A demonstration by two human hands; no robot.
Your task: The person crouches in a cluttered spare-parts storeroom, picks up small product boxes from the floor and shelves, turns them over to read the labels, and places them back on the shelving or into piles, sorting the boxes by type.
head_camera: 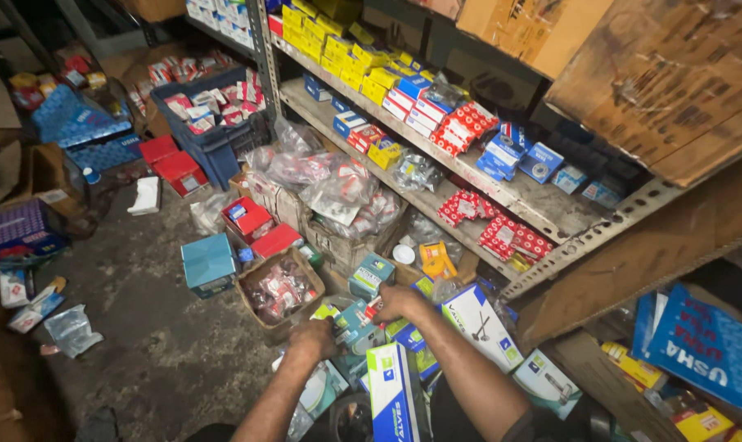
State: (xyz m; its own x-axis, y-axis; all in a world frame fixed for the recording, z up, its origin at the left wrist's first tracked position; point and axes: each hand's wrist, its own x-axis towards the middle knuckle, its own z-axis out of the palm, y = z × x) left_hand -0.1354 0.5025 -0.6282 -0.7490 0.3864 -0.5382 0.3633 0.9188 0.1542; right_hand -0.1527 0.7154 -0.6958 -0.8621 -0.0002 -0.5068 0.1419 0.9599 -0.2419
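1. A small teal and white carton (356,317) sits low in the middle of the view, on top of a heap of similar boxes on the floor in front of the metal shelving (502,192).
2. The left hand (314,336) is closed over the carton's left end, fingers curled around it.
3. The right hand (400,301) grips the carton's right end, fingers folded down over it; a small red and white item shows just at the fingertips, too small to tell what it is.
4. Just beside the right forearm lies a long white box with a picture of engine valves (481,323), tilted. A white and blue box (390,393) stands between the two forearms, nearest the camera.
5. Left of the hands is an open cardboard box of bagged red parts (279,290), and beside that a plain teal box (207,263) on the concrete floor (150,344).
6. Behind the heap, a larger carton is piled with clear plastic bags of parts (338,192).
7. The shelves carry rows of yellow boxes (330,41), blue and white boxes (502,155), and red patterned boxes (510,237).
8. Further back a blue plastic crate (215,143) holds red and white packets.
9. At the right edge, a blue printed carton (706,344) leans under a brown cardboard sheet (682,74).
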